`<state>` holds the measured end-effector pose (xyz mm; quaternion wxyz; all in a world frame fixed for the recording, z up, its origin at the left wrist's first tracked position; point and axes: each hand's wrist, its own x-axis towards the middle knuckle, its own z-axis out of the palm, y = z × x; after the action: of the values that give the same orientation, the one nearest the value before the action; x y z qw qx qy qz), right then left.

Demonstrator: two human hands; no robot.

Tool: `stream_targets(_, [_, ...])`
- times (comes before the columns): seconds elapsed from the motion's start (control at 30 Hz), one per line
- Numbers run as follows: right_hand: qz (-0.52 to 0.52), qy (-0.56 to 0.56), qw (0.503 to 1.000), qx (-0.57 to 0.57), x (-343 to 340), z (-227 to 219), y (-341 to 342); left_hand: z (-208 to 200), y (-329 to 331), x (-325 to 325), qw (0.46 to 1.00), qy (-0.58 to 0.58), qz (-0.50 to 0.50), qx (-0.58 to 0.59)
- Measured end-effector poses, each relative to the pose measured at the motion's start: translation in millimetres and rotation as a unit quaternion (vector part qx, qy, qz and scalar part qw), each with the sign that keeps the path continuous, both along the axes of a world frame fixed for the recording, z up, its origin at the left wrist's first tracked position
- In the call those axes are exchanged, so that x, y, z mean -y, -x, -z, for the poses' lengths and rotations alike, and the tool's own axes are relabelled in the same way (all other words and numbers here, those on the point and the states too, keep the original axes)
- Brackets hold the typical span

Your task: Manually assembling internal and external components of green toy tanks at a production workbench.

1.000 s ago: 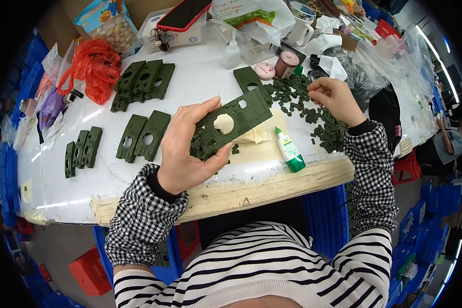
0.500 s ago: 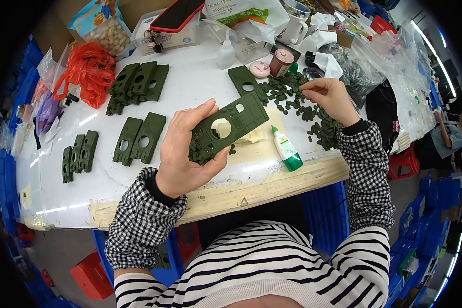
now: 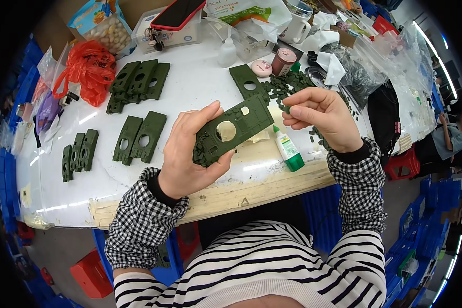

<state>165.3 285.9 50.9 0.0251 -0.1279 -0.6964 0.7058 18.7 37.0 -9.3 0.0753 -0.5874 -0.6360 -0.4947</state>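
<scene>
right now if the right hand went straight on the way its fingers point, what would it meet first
Most likely the right end of the green panel in the left hand, just left of the right hand; from this one view, their relative heights are unclear.

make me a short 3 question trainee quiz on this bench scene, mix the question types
1. What does the left hand hold?
2. True or false: the red plastic bag lies left of the white-and-green bottle.
3. The right hand is: a) flat on the table; b) wrapped around the bottle; c) pinching a small green piece.

Key: 1. A green plate with a large round hole. 2. True. 3. c.
</scene>
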Motion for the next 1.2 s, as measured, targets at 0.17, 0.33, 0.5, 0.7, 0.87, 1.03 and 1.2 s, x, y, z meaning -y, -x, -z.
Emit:
stream_targets(0.17, [-0.018, 0.033, 0.999, -0.013, 11, -1, 3, -1, 0, 0, 1.000, 0.001, -0.001, -0.004])
stream_targets(0.33, [-0.017, 0.045, 0.999, -0.021, 15, -4, 7, -2, -4, -4, 0.999, -0.033, -0.003, 0.028])
stream_targets(0.5, [0.028, -0.003, 0.996, -0.083, 22, -3, 6, -1, -3, -4, 0.999, -0.042, 0.003, 0.022])
stream_targets(0.7, [0.040, -0.119, 0.987, -0.097, 30, -6, 2, 0, -4, -4, 0.999, -0.044, 0.002, 0.024])
stream_targets(0.87, [0.042, -0.192, 0.975, -0.104, 34, -13, -2, -1, -5, -6, 0.999, -0.044, 0.006, 0.021])
stream_targets(1.03, [0.037, -0.260, 0.951, -0.161, 32, -12, 0, -4, -5, -7, 0.999, -0.036, 0.010, 0.017])
stream_targets(1.2, [0.060, -0.241, 0.956, -0.158, 45, -6, 5, -2, -6, -7, 0.999, -0.044, 0.015, 0.005])
